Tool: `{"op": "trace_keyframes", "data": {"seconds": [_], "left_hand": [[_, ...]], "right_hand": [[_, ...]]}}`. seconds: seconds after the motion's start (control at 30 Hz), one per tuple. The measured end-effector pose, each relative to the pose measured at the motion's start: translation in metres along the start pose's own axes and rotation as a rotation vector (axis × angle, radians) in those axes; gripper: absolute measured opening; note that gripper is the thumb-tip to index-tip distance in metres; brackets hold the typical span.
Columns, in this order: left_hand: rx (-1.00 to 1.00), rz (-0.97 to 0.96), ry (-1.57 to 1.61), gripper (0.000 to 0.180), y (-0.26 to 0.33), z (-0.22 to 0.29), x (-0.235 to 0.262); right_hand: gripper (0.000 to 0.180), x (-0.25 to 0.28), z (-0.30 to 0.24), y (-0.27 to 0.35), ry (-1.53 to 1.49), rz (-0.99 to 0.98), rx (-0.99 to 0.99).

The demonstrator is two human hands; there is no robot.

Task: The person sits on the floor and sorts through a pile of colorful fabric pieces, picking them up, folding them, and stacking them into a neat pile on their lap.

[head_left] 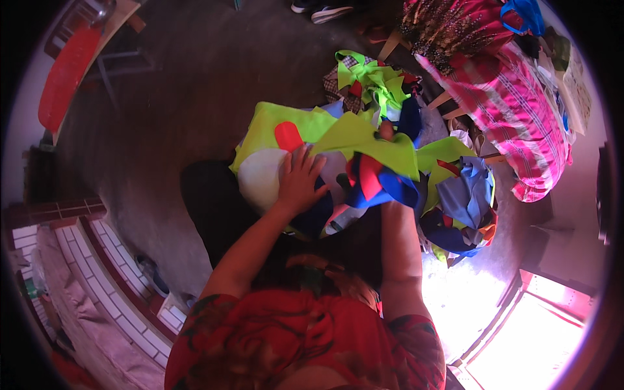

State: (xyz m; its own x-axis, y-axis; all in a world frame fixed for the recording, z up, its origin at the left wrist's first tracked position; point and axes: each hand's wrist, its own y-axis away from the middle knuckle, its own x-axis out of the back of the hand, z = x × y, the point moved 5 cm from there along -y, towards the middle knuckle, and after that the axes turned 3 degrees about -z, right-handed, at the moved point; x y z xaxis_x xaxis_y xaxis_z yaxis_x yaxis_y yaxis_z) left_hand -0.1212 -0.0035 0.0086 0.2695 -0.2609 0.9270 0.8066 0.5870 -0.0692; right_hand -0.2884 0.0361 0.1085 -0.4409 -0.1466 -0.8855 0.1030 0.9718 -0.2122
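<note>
Across my lap lies a heap of cloth scraps with lime-yellow, white, red and dark blue pieces. My left hand rests on it, fingers spread over the white and red scraps. A bunch of cloth scraps, lime, red and blue, covers most of my right hand. Only a little of that hand shows at the bunch's upper edge, and it appears closed on the cloth. A long lime piece stretches across the top of this bunch.
To the right stands a round pile of mixed scraps; another pile, mostly lime, lies ahead. A pink checked cloth drapes over wooden-legged furniture at far right. A red chair is at upper left, a pair of shoes at the top.
</note>
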Motion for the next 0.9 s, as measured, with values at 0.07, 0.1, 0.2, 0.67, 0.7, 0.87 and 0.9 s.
{"op": "trace_keyframes", "data": {"seconds": [0.07, 0.1, 0.2, 0.67, 0.7, 0.87, 0.9], "left_hand": [[0.001, -0.005, 0.007, 0.071, 0.000, -0.001, 0.004], [0.000, -0.002, 0.016, 0.069, -0.001, 0.001, 0.007], [-0.024, 0.008, 0.035, 0.068, -0.001, -0.004, 0.013], [-0.137, 0.270, 0.630, 0.043, -0.016, 0.002, 0.104], [0.008, 0.152, 0.747, 0.040, -0.017, -0.004, 0.099], [0.237, -0.146, 1.021, 0.029, -0.011, -0.042, 0.098], [0.263, -0.171, 0.992, 0.032, -0.012, -0.049, 0.104]], "right_hand": [[0.030, 0.027, 0.009, -0.004, 0.049, 0.223, 0.021], [0.031, 0.038, 0.013, 0.000, 0.070, 0.352, 0.027], [0.032, 0.051, 0.016, 0.006, 0.130, 0.427, -0.068], [0.027, 0.023, 0.049, 0.014, 0.217, 0.357, -0.391], [0.027, 0.022, 0.053, 0.014, 0.229, 0.364, -0.414], [0.029, 0.028, 0.055, 0.008, 0.355, 0.433, -0.473], [0.030, 0.030, 0.055, 0.008, 0.384, 0.451, -0.476]]}}
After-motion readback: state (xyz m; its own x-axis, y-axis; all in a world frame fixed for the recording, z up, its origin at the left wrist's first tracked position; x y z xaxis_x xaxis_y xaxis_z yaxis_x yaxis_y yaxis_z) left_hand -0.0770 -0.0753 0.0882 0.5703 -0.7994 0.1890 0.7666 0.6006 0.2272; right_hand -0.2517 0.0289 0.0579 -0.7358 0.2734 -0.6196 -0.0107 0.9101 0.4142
